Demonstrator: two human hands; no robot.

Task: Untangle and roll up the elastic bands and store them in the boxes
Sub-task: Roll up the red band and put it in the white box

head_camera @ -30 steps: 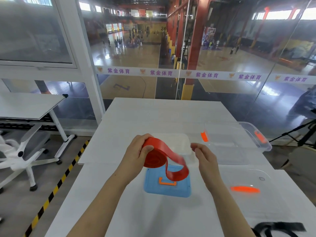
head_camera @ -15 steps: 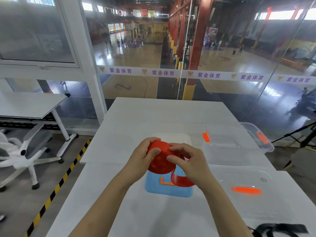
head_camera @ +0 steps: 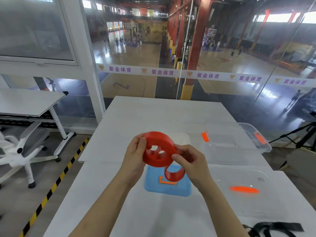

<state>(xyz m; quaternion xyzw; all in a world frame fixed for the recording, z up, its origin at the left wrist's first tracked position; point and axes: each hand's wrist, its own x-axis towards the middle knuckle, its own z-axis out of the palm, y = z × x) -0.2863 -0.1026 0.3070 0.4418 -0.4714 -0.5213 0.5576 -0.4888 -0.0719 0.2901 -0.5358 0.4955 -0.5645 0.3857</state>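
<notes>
Head view: left hand and right hand are holding the red band higher over the blue lid than before, both clamping its coil. The coil is growing thicker, glossy; its loose tail is hanging shorter.

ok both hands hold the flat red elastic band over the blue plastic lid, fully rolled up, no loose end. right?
Not fully rolled. Head view: left hand and right hand hold the flat red elastic band over the blue plastic lid, but a loose loop hangs below the roll.
</notes>
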